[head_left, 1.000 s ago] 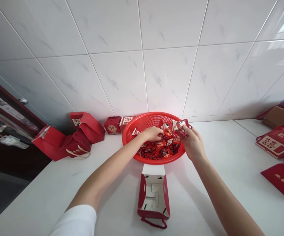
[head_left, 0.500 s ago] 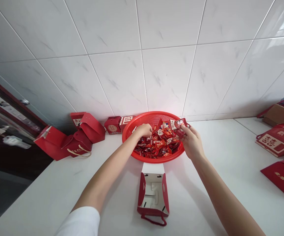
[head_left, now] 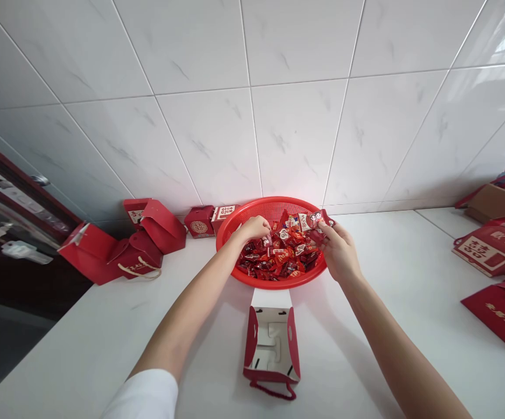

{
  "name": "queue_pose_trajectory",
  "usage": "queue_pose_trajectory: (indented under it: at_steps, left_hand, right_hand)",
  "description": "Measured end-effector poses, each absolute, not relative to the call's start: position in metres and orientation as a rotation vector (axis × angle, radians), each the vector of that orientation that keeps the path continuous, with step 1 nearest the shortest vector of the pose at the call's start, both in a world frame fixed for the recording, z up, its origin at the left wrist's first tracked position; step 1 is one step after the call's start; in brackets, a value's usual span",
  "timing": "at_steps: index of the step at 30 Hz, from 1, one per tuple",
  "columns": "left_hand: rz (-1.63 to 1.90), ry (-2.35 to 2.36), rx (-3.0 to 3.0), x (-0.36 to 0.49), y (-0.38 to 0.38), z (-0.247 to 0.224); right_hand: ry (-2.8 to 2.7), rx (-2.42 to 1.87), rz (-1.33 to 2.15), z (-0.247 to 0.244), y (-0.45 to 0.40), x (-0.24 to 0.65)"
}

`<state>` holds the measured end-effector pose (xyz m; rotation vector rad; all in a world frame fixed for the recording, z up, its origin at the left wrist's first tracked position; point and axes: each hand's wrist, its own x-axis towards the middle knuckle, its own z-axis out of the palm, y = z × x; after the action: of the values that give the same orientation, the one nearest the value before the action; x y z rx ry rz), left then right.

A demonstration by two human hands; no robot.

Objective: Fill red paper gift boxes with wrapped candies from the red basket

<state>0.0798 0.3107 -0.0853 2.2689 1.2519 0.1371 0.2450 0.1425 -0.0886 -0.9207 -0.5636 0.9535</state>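
Observation:
A red plastic basket (head_left: 274, 285) holds a heap of wrapped candies (head_left: 281, 256) in red and orange wrappers. Over the left part of the heap, my left hand (head_left: 254, 228) has its fingers curled closed, and what is in them is hidden. At the basket's right rim, my right hand (head_left: 339, 247) pinches red candy packets (head_left: 315, 221) with white printing between thumb and fingers. In front of the basket lies a red gift box (head_left: 272, 349), its top open, its white inside bare and a dark red cord handle at the near end.
Several red gift boxes (head_left: 142, 250) stand at the left, near a dark door with keys (head_left: 25, 250). Two small red boxes (head_left: 211, 221) sit behind the basket by the tiled wall (head_left: 200, 134). More red boxes (head_left: 492, 250) and a brown carton (head_left: 497, 201) are at the right.
My left hand has shifted very slightly within the basket, its fingers still curled. The packets in my right hand have turned a little, showing more of their printed front.

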Motion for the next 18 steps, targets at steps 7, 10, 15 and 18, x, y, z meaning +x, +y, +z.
queue_pose_trajectory:
  at_steps: [7,10,15,18]
  left_hand:
    - [0.247,1.217,2.262,0.081,0.307,-0.082]
    - [0.244,1.235,2.267,0.082,0.307,-0.081]
    - [0.126,1.167,2.302,0.084,0.303,-0.078]
    - [0.058,1.011,2.359,0.088,0.293,-0.078]
  right_hand:
    - [-0.571,-0.917,0.955,-0.089,0.143,0.245]
    - [-0.575,-0.923,0.955,-0.09,0.143,0.246]
    - [-0.586,-0.918,0.96,-0.089,0.143,0.246]
    - [-0.592,-0.914,0.959,-0.089,0.142,0.245]
